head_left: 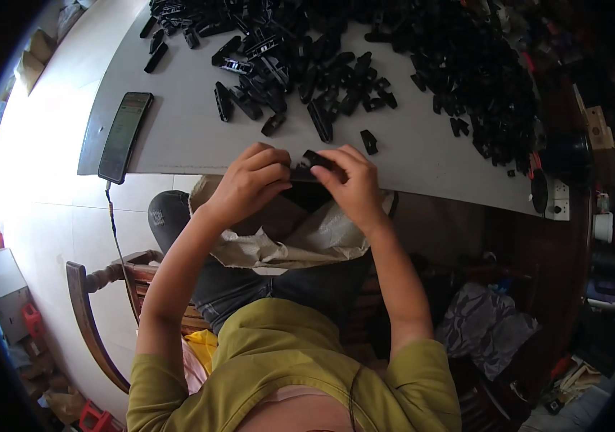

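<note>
Both my hands meet at the table's near edge, just above an open woven sack (278, 252) on my lap. Between thumb and fingers, my right hand (354, 183) pinches a small black plastic part (314, 157). My left hand (250, 180) is closed, its fingers curled with the tips close to that part. What the left fingers hold, if anything, is hidden. A single black piece (370, 142) lies on the table beyond my right hand. Farther back, a loose heap of black plastic parts (336, 72) spreads across the tabletop.
A phone (126, 137) with a cable lies at the left edge of the grey table (178, 137). More black parts (480, 101) pile up at the right. A wooden chair arm (91, 317) stands on my left, and a patterned grey cloth (487, 324) on my right.
</note>
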The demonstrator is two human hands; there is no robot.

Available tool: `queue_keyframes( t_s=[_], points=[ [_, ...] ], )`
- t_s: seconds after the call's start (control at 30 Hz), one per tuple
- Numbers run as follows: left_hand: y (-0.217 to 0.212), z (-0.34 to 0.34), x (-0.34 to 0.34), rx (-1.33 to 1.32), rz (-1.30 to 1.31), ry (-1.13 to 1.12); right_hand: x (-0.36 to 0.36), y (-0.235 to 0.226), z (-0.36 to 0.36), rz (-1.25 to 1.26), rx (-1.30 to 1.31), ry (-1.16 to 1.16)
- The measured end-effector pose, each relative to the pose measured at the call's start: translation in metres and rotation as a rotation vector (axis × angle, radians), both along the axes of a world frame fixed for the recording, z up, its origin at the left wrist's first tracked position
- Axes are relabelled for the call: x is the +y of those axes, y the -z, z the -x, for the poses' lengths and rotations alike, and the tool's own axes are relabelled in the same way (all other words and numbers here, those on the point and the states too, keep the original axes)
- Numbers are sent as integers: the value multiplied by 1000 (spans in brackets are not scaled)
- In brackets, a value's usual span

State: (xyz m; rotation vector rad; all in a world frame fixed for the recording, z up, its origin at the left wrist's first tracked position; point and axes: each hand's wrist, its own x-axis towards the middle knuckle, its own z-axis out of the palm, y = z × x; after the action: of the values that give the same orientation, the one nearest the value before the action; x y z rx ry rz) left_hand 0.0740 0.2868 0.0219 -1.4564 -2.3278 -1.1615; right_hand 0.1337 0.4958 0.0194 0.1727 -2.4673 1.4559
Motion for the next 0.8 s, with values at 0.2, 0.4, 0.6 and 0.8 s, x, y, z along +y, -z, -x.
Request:
queue_keyframes(
  t_s=[0.2,0.4,0.6,0.8],
  points=[
    [6,-1,-1,-111,-13,-26,5,-1,3,-151,21,-78],
    [0,9,7,54,91,-60,5,4,10,-121,35,31],
    [-2,7,3,-224,23,-31,14,-1,9,-109,-50,-81],
    [4,16,-1,-423,-3,-77,19,-7,8,-164,-76,-150]
  ],
)
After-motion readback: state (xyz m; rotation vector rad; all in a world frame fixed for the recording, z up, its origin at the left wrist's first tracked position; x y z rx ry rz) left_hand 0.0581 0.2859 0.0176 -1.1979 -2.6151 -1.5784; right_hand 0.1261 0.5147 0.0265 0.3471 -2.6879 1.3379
